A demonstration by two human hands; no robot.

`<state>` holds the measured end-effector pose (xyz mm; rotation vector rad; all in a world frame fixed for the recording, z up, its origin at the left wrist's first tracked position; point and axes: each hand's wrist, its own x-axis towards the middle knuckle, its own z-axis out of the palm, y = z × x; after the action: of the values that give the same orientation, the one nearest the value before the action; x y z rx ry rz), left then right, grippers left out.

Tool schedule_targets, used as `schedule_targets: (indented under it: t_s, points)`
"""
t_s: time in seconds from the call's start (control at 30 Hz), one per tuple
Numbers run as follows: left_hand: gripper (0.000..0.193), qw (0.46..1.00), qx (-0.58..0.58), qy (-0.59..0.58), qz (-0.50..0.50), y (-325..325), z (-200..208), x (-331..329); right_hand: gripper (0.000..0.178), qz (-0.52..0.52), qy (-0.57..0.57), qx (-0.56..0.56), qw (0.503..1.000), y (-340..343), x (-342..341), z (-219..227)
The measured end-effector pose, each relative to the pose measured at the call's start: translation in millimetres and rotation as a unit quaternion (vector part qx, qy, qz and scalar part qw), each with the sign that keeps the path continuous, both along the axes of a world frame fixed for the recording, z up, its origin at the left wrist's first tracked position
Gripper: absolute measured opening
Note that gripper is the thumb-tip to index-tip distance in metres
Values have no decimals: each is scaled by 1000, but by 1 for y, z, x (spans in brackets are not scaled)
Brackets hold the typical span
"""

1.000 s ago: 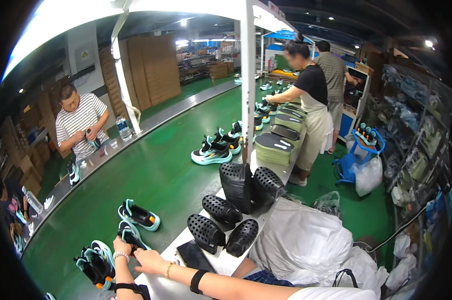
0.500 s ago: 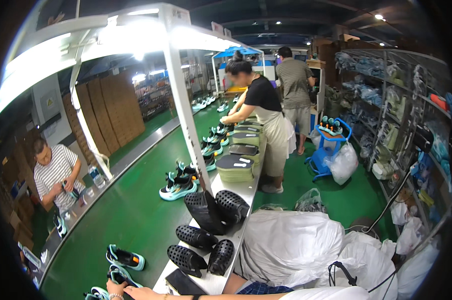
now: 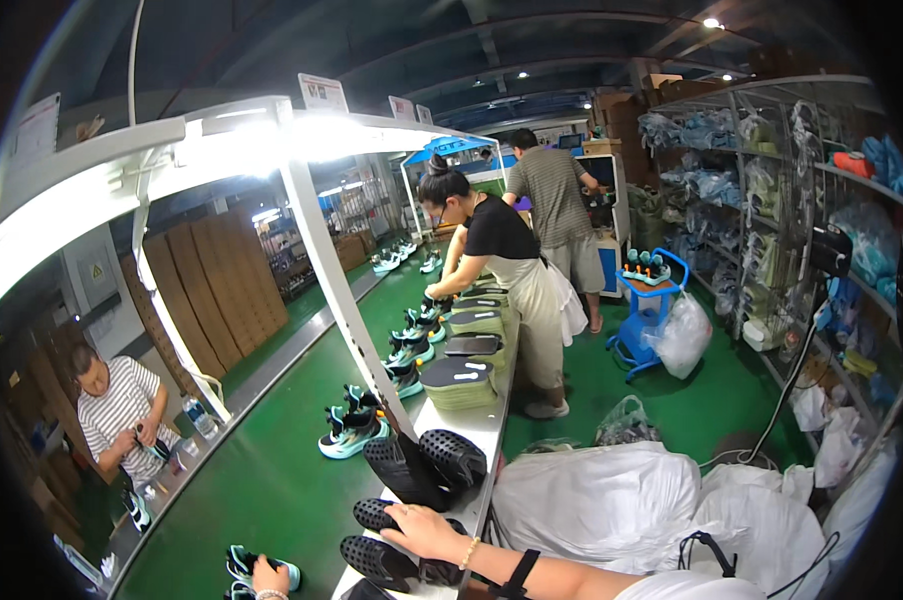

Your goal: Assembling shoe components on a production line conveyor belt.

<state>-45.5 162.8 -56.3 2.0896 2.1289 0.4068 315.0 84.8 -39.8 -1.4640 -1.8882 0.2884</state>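
Note:
At the lower edge my left hand (image 3: 271, 576) is closed on a black and mint-green sneaker (image 3: 240, 562) on the green conveyor belt (image 3: 202, 490). Part of another shoe shows below it, cut off by the frame. My right hand (image 3: 422, 530) reaches across the metal side ledge, its fingers closed over a black perforated shoe tree (image 3: 374, 514). Beside that hand lie more of these shoe trees (image 3: 380, 562), one partly covered by my wrist. Two larger ones (image 3: 454, 457) lean at the white post.
Green stacked pads (image 3: 459, 384) line the ledge, with sneakers (image 3: 352, 437) alongside. A co-worker in a black top (image 3: 492, 232) bends over the belt; another in stripes (image 3: 122, 415) handles a shoe across it. White sacks (image 3: 602, 500), a blue cart (image 3: 637, 325) and shelving (image 3: 762, 220) are at right.
My right hand has left the sneaker and moved right to the shoe trees. My left hand stays at the sneaker. The view has tilted upward, so the scene sits lower.

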Motion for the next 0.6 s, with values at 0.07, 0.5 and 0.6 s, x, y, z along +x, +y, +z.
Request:
schedule_targets:
  t_s: [0.07,0.5,0.6]
  points:
    - [52,999,-13,-21,25,-8,9,16,48,-27,7,70,997,3,4,-11]
    - [44,1000,9,17,-21,-92,-9,0,46,-20,-34,56,998,0,0,-2]
    - [38,992,102,65,16,-107,-9,-9,47,-39,50,119,991,-8,-15,52]
